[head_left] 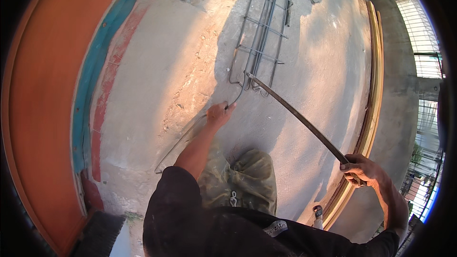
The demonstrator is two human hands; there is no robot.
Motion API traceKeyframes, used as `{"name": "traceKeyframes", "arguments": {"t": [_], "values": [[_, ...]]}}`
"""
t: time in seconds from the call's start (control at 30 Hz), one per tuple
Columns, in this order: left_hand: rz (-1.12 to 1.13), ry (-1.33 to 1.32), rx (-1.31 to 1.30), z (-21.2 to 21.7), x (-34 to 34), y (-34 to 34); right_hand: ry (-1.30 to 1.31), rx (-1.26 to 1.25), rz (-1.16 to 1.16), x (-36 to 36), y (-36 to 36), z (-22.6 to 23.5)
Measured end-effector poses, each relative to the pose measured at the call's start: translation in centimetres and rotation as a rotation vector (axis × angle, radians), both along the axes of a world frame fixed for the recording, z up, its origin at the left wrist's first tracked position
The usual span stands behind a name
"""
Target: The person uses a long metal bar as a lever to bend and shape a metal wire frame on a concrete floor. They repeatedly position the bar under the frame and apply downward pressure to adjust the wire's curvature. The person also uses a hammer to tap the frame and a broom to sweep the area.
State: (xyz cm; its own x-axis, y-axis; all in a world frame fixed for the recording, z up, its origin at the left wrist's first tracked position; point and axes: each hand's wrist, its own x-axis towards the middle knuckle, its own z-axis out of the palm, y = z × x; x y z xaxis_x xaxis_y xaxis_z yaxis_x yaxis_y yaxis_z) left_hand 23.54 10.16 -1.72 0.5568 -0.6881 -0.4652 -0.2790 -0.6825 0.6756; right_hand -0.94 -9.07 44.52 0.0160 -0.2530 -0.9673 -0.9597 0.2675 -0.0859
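Sunlit floor [328, 38]; by the steel cage [258, 50], a springy-looking rod [242, 92] is gripped in the left hand [218, 115], fingers curled; a stiff-looking bar [307, 123], best held near one end, in the right hand [359, 170].

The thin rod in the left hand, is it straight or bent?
Bent: the thin rod curves visibly between the left hand and the far tip of the long bar.

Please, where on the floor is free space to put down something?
Bare floor shows between the red strip and sandy streak, and right of the metal cage toward the wooden planks. It's crowded at the cage's near end, where the bar and rod held by the left hand converge.
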Motion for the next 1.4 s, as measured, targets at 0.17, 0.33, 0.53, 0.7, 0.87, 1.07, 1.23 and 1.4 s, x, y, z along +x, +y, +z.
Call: {"name": "traceKeyframes", "arguments": {"t": [0.17, 0.33, 0.53, 0.7, 0.87, 1.07, 1.23, 1.4], "values": [[0.042, -0.018, 0.043, -1.2, 0.2, 0.7, 0.048, 0.099, 0.051, 4.3, -5.8, 0.7], [-0.038, 0.018, 0.059, -0.7, 1.2, 1.1, 0.073, 0.144, 0.170, 6.6, -10.2, 0.2], [-0.073, 0.191, 0.178, 1.2, 0.9, -1.6, 0.081, 0.325, -0.254, 2.8, -7.4, -2.1], [0.056, 0.278, 0.107, 0.4, -1.5, -1.6, 0.006, 0.286, -0.182, -1.0, -1.2, -3.4], [0.002, 0.339, 0.144, 2.3, -0.1, -2.3, 0.024, 0.171, 0.003, -2.1, -1.6, -3.0], [0.054, 0.445, 0.056, 0.8, -0.2, -1.6, -0.018, 0.086, 0.157, -1.4, 3.3, -3.6], [0.147, 0.417, 0.049, 0.7, -0.3, -1.7, 0.100, -0.001, 0.217, 2.4, 6.0, -3.0], [0.138, 0.302, 0.023, 0.1, -1.8, -3.1, -0.019, -0.075, -0.091, 4.5, 9.3, -2.6]]}}
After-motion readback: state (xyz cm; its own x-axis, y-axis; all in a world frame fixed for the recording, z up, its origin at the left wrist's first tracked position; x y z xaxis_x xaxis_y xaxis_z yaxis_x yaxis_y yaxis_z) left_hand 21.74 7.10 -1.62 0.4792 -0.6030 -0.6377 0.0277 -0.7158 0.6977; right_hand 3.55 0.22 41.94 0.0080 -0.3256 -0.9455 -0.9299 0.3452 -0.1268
